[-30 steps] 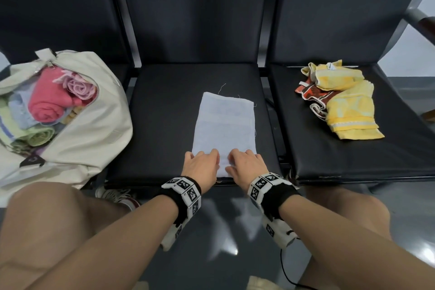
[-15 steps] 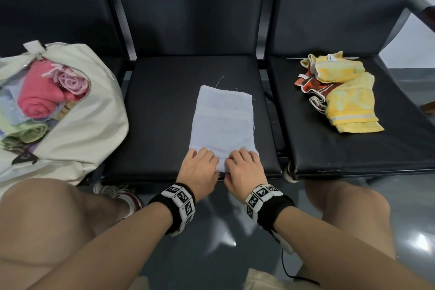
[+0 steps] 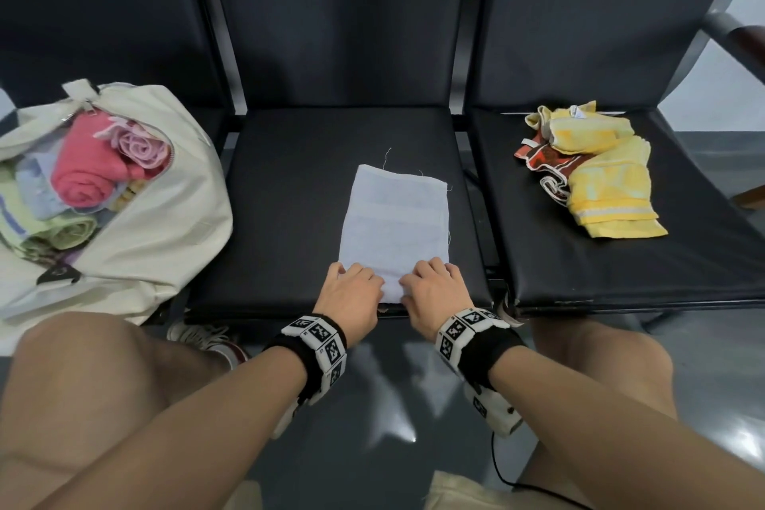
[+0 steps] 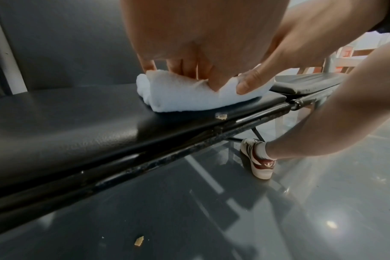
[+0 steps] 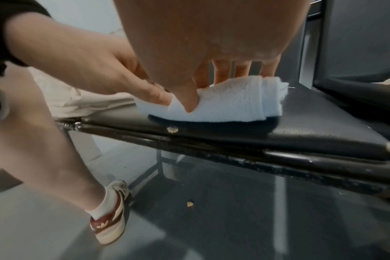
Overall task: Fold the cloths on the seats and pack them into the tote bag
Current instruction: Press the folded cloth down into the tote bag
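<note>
**Both hands gripping the rolled near end of the white cloth**

The left hand (image 3: 352, 294) and the right hand (image 3: 430, 294) are sitting side by side at the near end of the white cloth (image 3: 397, 219), each with thumb under and fingers curled over the roll forming there. In the left wrist view the roll (image 4: 189, 93) is showing as a thick white bundle, with the right thumb pressing into its front face; the right wrist view is showing the same bundle with layered edges at its right end. The rest of the cloth is lying flat, stretching away towards the backrest on the middle seat (image 3: 289, 199), close to the front edge.

To the left, the cream tote bag (image 3: 157, 228) is slumping on the neighbouring seat with its mouth open, holding a pink rolled cloth (image 3: 82, 178), a lilac one and a green one. On the right seat (image 3: 683, 261), a yellow cloth (image 3: 608, 195) is lying crumpled over a red-and-white one (image 3: 542, 166). The person's bare knees are framing the lower view, above a glossy grey floor (image 3: 393, 406).
</note>
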The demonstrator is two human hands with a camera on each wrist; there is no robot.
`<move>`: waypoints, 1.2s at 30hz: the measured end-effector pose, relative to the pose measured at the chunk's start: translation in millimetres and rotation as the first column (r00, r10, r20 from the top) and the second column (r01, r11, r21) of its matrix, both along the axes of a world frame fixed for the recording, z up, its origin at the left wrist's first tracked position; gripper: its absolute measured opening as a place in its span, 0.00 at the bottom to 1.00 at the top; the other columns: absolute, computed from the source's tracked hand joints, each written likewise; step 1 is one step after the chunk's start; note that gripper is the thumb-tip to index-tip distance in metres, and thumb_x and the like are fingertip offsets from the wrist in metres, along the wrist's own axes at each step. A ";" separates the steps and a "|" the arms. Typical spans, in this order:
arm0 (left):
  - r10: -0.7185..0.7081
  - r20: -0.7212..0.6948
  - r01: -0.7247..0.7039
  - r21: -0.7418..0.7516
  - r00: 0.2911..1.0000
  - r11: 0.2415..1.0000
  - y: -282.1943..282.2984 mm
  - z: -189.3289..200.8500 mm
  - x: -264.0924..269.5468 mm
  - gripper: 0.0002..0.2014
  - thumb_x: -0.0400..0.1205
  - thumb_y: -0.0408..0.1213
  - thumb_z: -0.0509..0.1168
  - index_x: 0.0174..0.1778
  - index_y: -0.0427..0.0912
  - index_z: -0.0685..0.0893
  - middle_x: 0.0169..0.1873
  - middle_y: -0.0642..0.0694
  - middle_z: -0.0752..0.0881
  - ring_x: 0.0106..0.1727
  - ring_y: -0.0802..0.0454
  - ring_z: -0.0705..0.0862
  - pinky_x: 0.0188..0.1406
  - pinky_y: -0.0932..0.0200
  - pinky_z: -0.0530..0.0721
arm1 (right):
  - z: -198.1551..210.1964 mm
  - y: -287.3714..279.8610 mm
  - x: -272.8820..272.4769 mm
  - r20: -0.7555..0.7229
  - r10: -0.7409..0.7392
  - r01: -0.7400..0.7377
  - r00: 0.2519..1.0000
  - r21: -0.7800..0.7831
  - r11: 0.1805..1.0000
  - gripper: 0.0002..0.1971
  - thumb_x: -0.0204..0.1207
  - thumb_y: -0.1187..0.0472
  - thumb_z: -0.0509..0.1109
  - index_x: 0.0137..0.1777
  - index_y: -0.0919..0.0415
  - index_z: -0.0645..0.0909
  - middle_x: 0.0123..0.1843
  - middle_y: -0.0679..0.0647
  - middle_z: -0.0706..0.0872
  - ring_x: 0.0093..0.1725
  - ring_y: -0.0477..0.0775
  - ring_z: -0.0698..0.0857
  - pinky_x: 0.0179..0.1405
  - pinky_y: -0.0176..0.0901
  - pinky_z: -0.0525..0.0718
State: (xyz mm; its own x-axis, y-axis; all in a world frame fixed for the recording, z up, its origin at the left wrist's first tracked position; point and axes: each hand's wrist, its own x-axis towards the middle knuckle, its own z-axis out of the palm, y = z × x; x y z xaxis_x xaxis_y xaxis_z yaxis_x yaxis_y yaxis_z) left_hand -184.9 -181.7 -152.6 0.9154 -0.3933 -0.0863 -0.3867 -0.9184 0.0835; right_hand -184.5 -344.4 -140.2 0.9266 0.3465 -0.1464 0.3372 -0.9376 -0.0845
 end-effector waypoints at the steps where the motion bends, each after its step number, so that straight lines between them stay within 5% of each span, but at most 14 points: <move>1: 0.013 -0.001 -0.013 -0.024 1.000 1.000 0.0 1.4 2.1 0.11 0.88 0.39 0.55 0.60 0.48 0.82 0.54 0.52 0.85 0.60 0.49 0.78 0.63 0.50 0.64 | 1.5 -1.1 2.1 0.007 -0.010 0.009 1.000 0.014 1.000 0.15 0.80 0.56 0.65 0.66 0.55 0.77 0.60 0.53 0.82 0.66 0.60 0.75 0.70 0.53 0.66; 4: 0.060 -0.015 -0.062 -0.106 0.998 0.992 -1.1 4.1 9.1 0.10 0.89 0.40 0.54 0.64 0.49 0.74 0.52 0.52 0.87 0.56 0.49 0.79 0.61 0.51 0.65 | 6.1 2.4 4.9 0.034 -0.016 0.016 0.999 0.000 1.000 0.12 0.77 0.58 0.69 0.59 0.55 0.79 0.53 0.52 0.85 0.60 0.59 0.79 0.66 0.53 0.71; 7: 0.076 -0.044 -0.080 -0.104 0.996 0.991 -2.6 7.2 16.5 0.07 0.90 0.42 0.54 0.60 0.50 0.75 0.48 0.52 0.87 0.53 0.49 0.80 0.60 0.51 0.66 | 3.6 5.0 5.5 0.062 -0.048 0.050 0.997 -0.040 0.998 0.11 0.54 0.61 0.83 0.36 0.52 0.86 0.40 0.50 0.83 0.45 0.57 0.83 0.50 0.51 0.82; 9: 0.100 -0.060 -0.106 -0.116 0.993 0.988 -2.4 7.1 21.2 0.08 0.89 0.43 0.56 0.57 0.51 0.79 0.49 0.53 0.85 0.57 0.50 0.79 0.60 0.51 0.67 | -1.3 7.5 3.7 0.109 -0.026 0.033 0.994 -0.055 0.998 0.11 0.49 0.64 0.83 0.29 0.53 0.85 0.40 0.51 0.81 0.43 0.58 0.82 0.47 0.51 0.82; 15: 0.098 0.048 -0.090 -0.146 0.994 0.985 -4.8 3.0 26.4 0.08 0.86 0.44 0.62 0.47 0.50 0.87 0.49 0.54 0.85 0.56 0.51 0.78 0.56 0.55 0.66 | -7.8 10.0 -6.0 0.149 0.034 -0.022 0.988 -0.079 0.997 0.08 0.59 0.58 0.77 0.37 0.59 0.86 0.45 0.55 0.82 0.47 0.60 0.80 0.52 0.55 0.79; 21: 0.023 0.129 -0.020 -0.023 0.991 1.000 -1.4 0.2 14.5 0.16 0.85 0.45 0.58 0.39 0.51 0.89 0.40 0.55 0.85 0.47 0.51 0.79 0.53 0.53 0.69 | -6.5 13.5 0.7 0.092 0.020 -0.010 0.996 -0.106 0.994 0.15 0.42 0.64 0.81 0.32 0.59 0.84 0.37 0.54 0.81 0.40 0.60 0.82 0.45 0.53 0.83; 25: -0.007 0.117 0.013 -0.049 0.993 0.999 2.3 -4.6 4.3 0.13 0.76 0.53 0.65 0.40 0.48 0.87 0.45 0.51 0.82 0.50 0.48 0.80 0.54 0.48 0.74 | -4.7 13.8 6.0 0.061 0.011 -0.009 0.998 -0.041 0.999 0.17 0.38 0.60 0.84 0.28 0.57 0.84 0.33 0.53 0.81 0.37 0.59 0.83 0.39 0.51 0.84; 28: -0.021 0.094 0.024 -0.027 0.995 0.999 4.7 -0.2 1.8 0.09 0.69 0.47 0.77 0.39 0.48 0.87 0.44 0.51 0.80 0.48 0.47 0.79 0.51 0.51 0.76 | -4.6 10.7 3.1 0.057 -0.004 0.004 0.998 0.002 1.000 0.15 0.44 0.60 0.84 0.31 0.56 0.85 0.34 0.52 0.82 0.39 0.58 0.84 0.40 0.50 0.83; 31: -0.007 0.059 0.010 -0.049 0.998 0.999 6.6 -0.3 -0.4 0.07 0.69 0.44 0.79 0.36 0.49 0.88 0.38 0.52 0.81 0.43 0.48 0.81 0.49 0.52 0.75 | -4.6 6.8 0.2 0.003 0.020 -0.020 1.000 0.036 0.999 0.10 0.71 0.60 0.72 0.53 0.58 0.85 0.52 0.55 0.84 0.58 0.61 0.81 0.59 0.53 0.75; 33: -0.018 0.034 0.021 -0.082 0.999 0.996 9.8 1.9 0.5 0.06 0.76 0.48 0.73 0.44 0.50 0.89 0.41 0.52 0.85 0.48 0.48 0.82 0.55 0.53 0.70 | -4.2 2.1 0.1 -0.020 0.026 -0.025 0.999 0.045 0.999 0.13 0.81 0.58 0.63 0.64 0.56 0.78 0.60 0.53 0.82 0.65 0.59 0.75 0.66 0.51 0.69; 36: 0.011 -0.030 -0.015 -0.160 0.999 0.987 15.8 6.2 4.5 0.12 0.83 0.52 0.65 0.59 0.54 0.85 0.50 0.53 0.88 0.54 0.50 0.82 0.63 0.55 0.66 | -2.7 -2.9 2.4 -0.025 -0.011 0.014 1.000 0.130 0.991 0.13 0.82 0.55 0.62 0.65 0.55 0.71 0.59 0.50 0.84 0.65 0.56 0.76 0.66 0.50 0.67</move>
